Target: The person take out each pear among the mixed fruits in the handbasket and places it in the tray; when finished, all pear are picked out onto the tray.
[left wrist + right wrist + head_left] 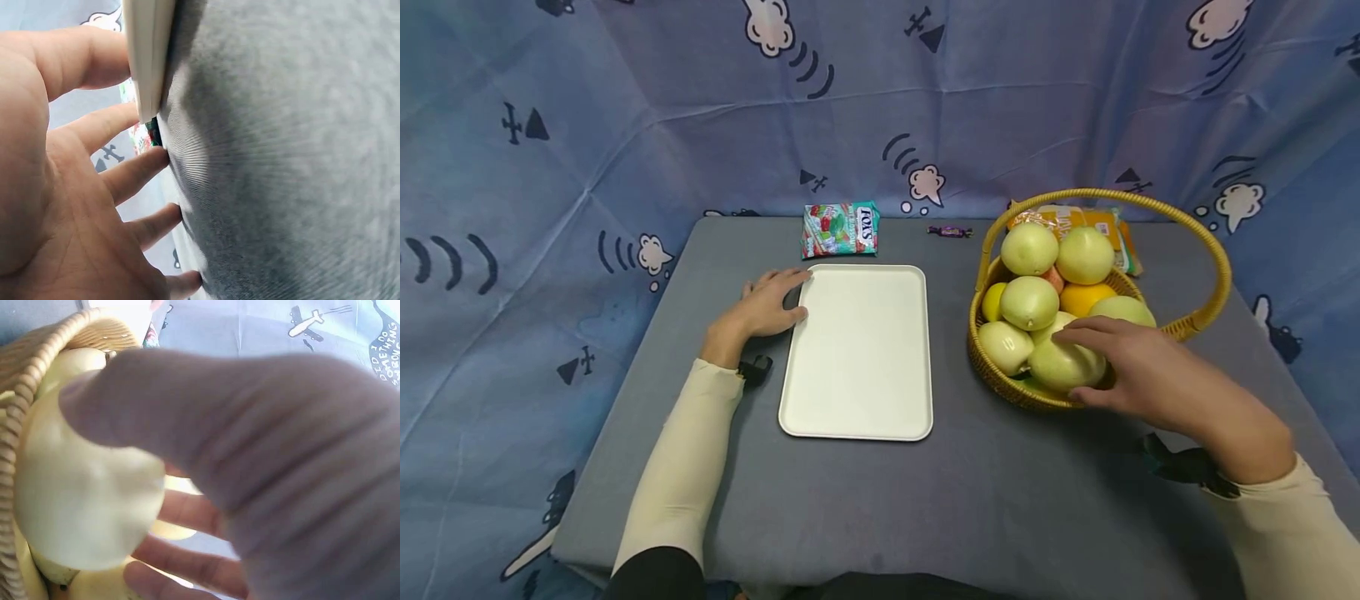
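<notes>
In the head view my left hand point(763, 308) is at the upper left edge of a white rectangular tray point(857, 354). Its spread fingers touch the rim and the cloth beside it, as the left wrist view shows. On the right, a woven basket point(1011, 390) with a tall handle is heaped with pale green and yellow fruit. My right hand point(1157, 379) reaches over the basket's near right rim and grips a large pale green pear point(1060, 362). Close up in the right wrist view, the thumb lies across the pear point(87, 500) and the fingers pass behind it.
A teal candy bag point(840, 230) lies behind the tray. To its right is a small purple wrapped candy point(950, 232). An orange snack bag point(1067, 221) sits behind the basket, partly hidden. Grey cloth covers the table point(850, 508); a blue patterned curtain point(850, 108) hangs at the back.
</notes>
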Demonstrator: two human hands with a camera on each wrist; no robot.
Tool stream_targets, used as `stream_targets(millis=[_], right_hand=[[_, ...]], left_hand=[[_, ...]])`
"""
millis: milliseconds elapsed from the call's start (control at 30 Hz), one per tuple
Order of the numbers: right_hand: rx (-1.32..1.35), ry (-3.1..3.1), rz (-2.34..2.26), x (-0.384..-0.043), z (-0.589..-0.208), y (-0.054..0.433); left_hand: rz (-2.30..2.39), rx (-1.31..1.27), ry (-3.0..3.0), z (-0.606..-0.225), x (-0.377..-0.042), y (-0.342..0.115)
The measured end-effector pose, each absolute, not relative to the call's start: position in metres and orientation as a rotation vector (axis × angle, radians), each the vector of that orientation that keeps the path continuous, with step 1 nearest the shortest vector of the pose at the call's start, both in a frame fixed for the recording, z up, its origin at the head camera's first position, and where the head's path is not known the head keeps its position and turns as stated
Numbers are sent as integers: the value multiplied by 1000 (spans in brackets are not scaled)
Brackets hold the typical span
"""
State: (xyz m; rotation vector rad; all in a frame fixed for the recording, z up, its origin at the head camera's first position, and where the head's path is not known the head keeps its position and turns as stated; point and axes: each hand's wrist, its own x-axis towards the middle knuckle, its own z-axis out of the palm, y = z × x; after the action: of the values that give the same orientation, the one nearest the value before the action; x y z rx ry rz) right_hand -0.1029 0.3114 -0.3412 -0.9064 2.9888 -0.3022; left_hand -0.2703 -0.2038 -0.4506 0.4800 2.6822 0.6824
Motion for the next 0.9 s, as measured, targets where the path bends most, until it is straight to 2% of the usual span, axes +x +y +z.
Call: stream_targets(millis=[500,900], right_hand=[[-845,2991,-222,-107,-346,302],[-973,3030,-626,-110,-335,306]], left_hand=[[688,390,2656,-449,-268,-209],[723,433,2600,-449,-267,-219]])
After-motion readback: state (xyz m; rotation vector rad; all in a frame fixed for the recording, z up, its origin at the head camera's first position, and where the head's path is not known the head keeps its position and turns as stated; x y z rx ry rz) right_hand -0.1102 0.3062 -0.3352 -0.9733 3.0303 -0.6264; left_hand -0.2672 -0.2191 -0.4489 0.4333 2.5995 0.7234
